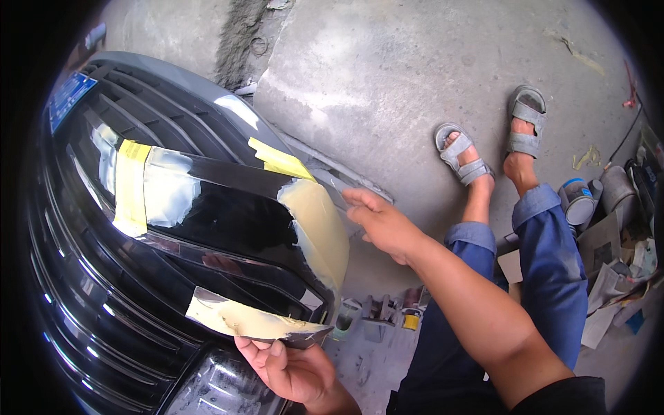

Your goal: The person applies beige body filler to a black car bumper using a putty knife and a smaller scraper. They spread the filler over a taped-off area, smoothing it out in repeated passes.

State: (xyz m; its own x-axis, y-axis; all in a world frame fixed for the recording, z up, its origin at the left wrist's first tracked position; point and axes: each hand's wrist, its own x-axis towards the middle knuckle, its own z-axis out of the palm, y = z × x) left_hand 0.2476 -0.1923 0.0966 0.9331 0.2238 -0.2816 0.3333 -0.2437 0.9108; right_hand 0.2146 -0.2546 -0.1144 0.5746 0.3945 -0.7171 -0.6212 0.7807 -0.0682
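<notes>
Your left hand [294, 370] sits at the bottom edge of the view, fingers curled up under a flat metal spreader [256, 321] and gripping it; the blade is smeared w/ pale yellow filler. Your right hand [384, 225] reaches in from the right, fingers closed around something thin and grey, prob. a 2nd spreader blade, though most of it is hidden behind the fingers so can't say for sure. That hand is touching the right end of the black car bumper [138, 277], just beside a wide patch of yellow filler [321, 232] spread over the corner. The bumper fills the left half of the view, glossy, w/ a dark slatted grille [159, 114] along its upper part. Two strips of yellow masking tape [130, 187] cross it, one on the left, one near the filler. Below lies a bare concrete floor [415, 69]. Your legs in blue jeans and grey sandals [463, 155] stretch out to the right. Small cans [577, 200] and paper scraps sit at the far right.
</notes>
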